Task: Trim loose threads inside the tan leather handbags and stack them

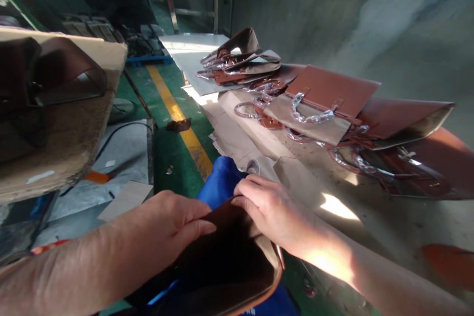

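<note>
A brown leather handbag lies open across my lap, its mouth facing me and its inside dark. My left hand pinches the bag's far rim between thumb and fingers. Just to the right, my right hand grips the same rim, thumb on the near side and fingers curled over. Blue cloth covers my knee beyond the bag. The bag's lower part is cut off by the bottom of the view.
On the right, a paper-covered table bears several brown handbags with plastic-wrapped handles. A cardboard-topped table at left holds more brown leather pieces. Between them runs green floor with a yellow line and a brown scrap.
</note>
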{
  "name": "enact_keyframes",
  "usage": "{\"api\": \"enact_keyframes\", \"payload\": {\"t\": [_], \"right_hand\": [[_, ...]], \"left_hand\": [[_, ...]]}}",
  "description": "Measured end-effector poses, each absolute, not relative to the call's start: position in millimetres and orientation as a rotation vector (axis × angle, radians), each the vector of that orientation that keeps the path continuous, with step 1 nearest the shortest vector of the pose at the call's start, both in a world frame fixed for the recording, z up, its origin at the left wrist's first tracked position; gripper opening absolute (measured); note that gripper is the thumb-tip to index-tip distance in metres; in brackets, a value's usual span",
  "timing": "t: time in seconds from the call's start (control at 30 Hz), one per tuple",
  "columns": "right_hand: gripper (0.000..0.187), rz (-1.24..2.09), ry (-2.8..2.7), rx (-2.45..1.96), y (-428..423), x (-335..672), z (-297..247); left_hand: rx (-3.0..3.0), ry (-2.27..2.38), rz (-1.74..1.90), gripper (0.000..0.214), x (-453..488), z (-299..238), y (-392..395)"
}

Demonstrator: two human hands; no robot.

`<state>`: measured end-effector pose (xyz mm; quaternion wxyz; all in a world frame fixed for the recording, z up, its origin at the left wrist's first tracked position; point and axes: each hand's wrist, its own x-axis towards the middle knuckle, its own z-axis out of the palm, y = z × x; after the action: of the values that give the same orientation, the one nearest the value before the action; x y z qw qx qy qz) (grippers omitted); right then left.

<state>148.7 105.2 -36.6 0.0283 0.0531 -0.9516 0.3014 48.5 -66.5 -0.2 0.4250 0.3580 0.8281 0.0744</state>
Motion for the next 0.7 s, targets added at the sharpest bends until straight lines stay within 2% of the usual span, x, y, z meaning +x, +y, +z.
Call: {"api": "enact_keyframes", "payload": {"t": [0.17, 0.33, 0.43, 0.53, 0.57, 0.6, 0.67, 0.7], "right_hand": [[0.019, 0.891, -2.861, 0.29, 104.6, 150.9, -36.8], [0.019, 0.776, -2.853, 0.318, 103.8, 156.4, -44.5], [0.019, 0.821, -2.871, 0.145, 106.6, 161.9, -47.1], [0.01, 1.021, -2.883, -0.199, 108.8, 172.9, -43.1], [0.015, 1.059, -2.878, -0.274, 107.7, 178.1, -41.5], [0.028, 1.054, -2.863, -0.294, 105.0, 183.7, -40.7], [0.05, 0.912, -2.778, -0.184, 93.4, 195.1, -43.5], [0.052, 0.802, -2.7, -0.104, 84.4, 200.2, -47.4]], "left_hand": [[0.911, 1.893, 0.37, 0.036, 35.2, -0.3, -57.6], [1.18, 1.775, 0.42, 0.018, 34.2, -4.5, -25.9], [1.128, 1.627, 0.533, 0.023, 37.4, -9.2, -17.3], [1.027, 1.537, 0.688, 0.025, 35.4, -16.6, -19.0], [0.997, 1.547, 0.718, 0.026, 33.8, -19.0, -20.6], [0.973, 1.579, 0.736, 0.026, 32.1, -21.4, -22.5], [0.924, 1.652, 0.766, 0.026, 29.6, -25.6, -26.1], [0.893, 1.669, 0.792, 0.027, 29.1, -27.5, -27.8]]}}
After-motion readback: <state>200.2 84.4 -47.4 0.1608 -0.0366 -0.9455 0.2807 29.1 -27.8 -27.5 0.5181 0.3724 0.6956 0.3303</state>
